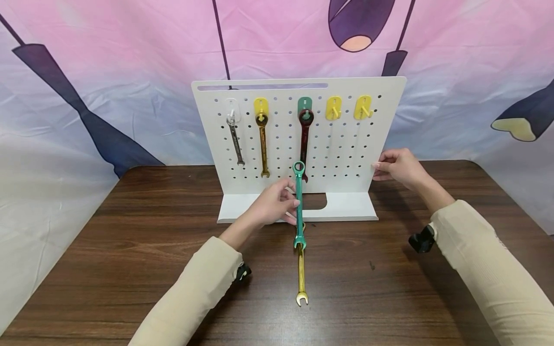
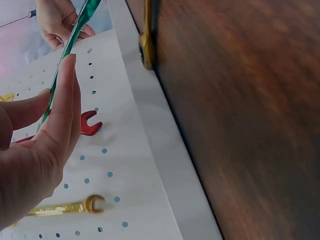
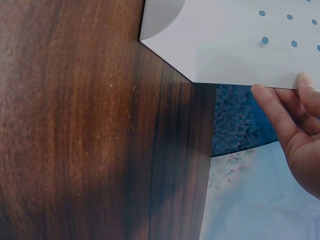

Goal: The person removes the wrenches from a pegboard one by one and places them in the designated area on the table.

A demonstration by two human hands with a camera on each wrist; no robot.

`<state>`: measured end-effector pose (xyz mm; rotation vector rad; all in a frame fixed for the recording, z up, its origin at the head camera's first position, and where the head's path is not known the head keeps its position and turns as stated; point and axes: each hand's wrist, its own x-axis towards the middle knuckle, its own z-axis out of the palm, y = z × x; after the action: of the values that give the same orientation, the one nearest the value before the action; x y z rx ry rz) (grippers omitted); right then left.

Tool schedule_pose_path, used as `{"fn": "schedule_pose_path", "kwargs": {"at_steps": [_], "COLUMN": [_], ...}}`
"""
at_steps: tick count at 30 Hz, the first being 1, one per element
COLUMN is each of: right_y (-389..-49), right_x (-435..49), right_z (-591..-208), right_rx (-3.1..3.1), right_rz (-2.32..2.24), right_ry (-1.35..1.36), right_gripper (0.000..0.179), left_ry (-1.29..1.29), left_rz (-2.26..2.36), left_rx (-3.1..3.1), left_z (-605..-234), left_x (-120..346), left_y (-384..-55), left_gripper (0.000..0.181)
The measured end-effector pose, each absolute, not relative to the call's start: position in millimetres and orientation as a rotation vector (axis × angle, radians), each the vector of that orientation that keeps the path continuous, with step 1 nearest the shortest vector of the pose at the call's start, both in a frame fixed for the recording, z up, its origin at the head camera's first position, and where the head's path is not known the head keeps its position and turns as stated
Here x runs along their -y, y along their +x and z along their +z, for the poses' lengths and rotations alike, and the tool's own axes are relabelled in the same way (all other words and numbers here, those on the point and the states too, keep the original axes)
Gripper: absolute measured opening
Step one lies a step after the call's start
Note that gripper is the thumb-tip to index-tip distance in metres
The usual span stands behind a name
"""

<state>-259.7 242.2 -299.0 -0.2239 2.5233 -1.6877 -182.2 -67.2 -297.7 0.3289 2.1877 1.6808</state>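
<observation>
My left hand (image 1: pixel 272 204) pinches a green combination wrench (image 1: pixel 299 202) between thumb and fingers, upright in front of a white pegboard (image 1: pixel 283 154). In the left wrist view the thumb presses one side of the green wrench (image 2: pixel 72 40), the straight fingers the other. The board's right edge is held by my right hand (image 1: pixel 402 168); in the right wrist view its thumb is on the front face and fingers are behind. A gold wrench (image 1: pixel 301 274) lies on the table, its upper end partly covered by the green one.
On the board hang a silver wrench (image 1: pixel 235 142), a gold wrench (image 1: pixel 263 149) and a dark red wrench (image 1: pixel 305 137), the red one from a green hook (image 1: pixel 305 102). Two yellow hooks (image 1: pixel 333 108) sit to the right. The board's white base (image 1: pixel 350 206) rests on the brown table (image 1: pixel 151 230).
</observation>
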Motion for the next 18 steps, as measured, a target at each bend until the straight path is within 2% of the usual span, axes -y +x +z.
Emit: {"fn": "schedule_pose_path", "kwargs": {"at_steps": [18], "right_y": [-261], "right_x": [-244], "right_z": [-301], "right_rx": [-2.551], "right_rz": [-1.653], "right_ry": [-0.240], "right_gripper": [0.016], "left_ry": [0.273], "left_rz": [1.605], "left_rx": [-2.178], "left_z": [-310], "left_x": [88], "left_y": [-165], "left_gripper": [0.015]}}
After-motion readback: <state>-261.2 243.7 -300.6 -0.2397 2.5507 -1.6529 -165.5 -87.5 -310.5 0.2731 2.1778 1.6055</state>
